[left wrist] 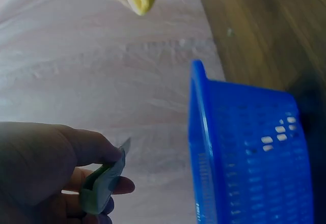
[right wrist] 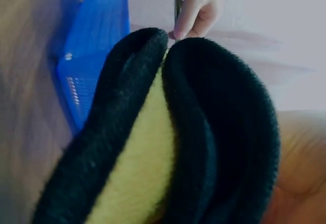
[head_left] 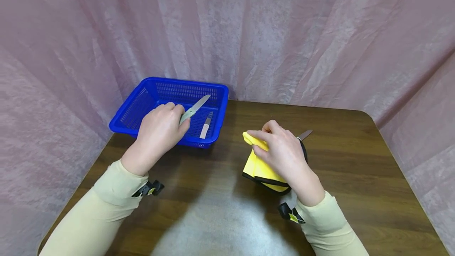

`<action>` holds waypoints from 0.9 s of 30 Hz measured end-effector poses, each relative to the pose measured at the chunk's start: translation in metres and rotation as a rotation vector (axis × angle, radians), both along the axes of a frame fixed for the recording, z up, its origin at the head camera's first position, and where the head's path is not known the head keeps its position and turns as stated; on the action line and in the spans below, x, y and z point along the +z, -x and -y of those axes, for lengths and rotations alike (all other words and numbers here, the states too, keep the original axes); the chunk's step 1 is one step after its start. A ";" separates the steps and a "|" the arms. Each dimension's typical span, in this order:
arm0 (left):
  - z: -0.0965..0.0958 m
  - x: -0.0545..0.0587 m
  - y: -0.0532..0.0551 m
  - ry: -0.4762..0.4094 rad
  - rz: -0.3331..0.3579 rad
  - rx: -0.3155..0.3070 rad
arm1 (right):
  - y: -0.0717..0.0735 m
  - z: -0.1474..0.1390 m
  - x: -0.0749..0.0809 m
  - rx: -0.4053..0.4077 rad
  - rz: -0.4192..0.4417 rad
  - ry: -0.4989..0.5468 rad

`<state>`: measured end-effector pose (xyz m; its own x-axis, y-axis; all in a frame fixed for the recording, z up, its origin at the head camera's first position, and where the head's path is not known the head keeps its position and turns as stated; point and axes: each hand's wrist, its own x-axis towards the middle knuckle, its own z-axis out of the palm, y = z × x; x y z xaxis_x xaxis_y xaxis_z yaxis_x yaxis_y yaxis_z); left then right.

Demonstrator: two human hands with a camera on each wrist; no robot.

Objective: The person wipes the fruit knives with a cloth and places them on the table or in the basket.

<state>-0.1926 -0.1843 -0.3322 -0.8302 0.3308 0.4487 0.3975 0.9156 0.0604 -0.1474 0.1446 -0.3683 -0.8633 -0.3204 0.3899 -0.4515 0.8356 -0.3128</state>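
Pink crushed-velvet curtain [head_left: 227,31] behind brown wood-grain table [head_left: 355,169]. Left hand [head_left: 158,129] grips a pale-green-handled, metal-bladed knife [head_left: 194,108] above a blue perforated plastic basket [head_left: 221,110]; handle hold presumably keeps fingers off the edge. Long axis diagonal, tip forward-right. Right hand [head_left: 284,151] pinches black-edged yellow cloth [head_left: 264,167], likely keeping it bunched.

The knife [head_left: 192,110] I hold pairs a smooth metal blade [head_left: 201,104] with a plastic-looking handle [head_left: 186,116]; the cloth [head_left: 264,167] in my grip is matt, fuzzy. The basket [head_left: 224,102] is smooth, glossy perforated plastic, the tabletop [head_left: 341,169] sheened wood grain, the curtain [head_left: 249,42] crushed velvet by its look.
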 end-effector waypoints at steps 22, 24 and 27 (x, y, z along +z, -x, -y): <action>-0.001 -0.023 0.075 0.079 0.452 0.154 | -0.001 0.015 -0.031 0.080 0.084 -0.056; -0.001 -0.026 0.081 0.081 0.505 0.169 | -0.001 0.016 -0.031 0.078 0.091 -0.058; 0.001 -0.037 0.096 0.093 0.578 0.200 | -0.002 0.018 -0.032 0.070 0.106 -0.063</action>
